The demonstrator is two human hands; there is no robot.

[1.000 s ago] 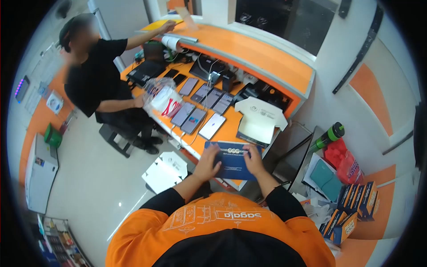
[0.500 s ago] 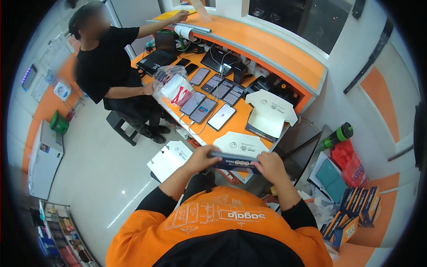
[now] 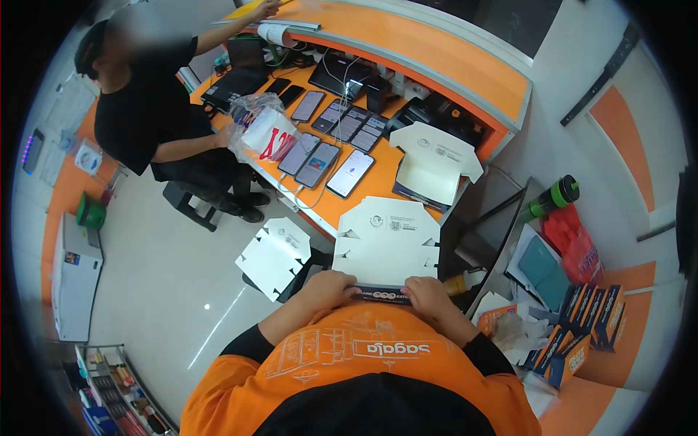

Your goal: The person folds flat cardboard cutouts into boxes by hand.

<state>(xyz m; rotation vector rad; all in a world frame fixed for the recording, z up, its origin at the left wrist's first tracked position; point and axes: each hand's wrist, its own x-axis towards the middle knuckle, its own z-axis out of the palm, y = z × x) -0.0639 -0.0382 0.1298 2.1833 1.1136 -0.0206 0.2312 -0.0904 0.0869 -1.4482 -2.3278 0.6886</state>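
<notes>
1. Your left hand (image 3: 332, 288) and right hand (image 3: 427, 294) — fingers gripping the navy front edge of this white-lined folding carton (image 3: 387, 243).
2. Carton's right before your orange shirt (image 3: 363, 349), inside facing up!
3. Beyond — the orange desk (image 3: 379, 186), bearing a lit smartphone (image 3: 350, 174).

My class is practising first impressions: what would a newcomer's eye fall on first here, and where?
Probably the open white cardboard box just below the picture's centre, its dark-blue front edge gripped by the left hand and right hand. Beyond it, smartphones, some with lit screens, lie on the orange desk. At the lower right, several orange-and-navy boxes catch the eye.
</notes>
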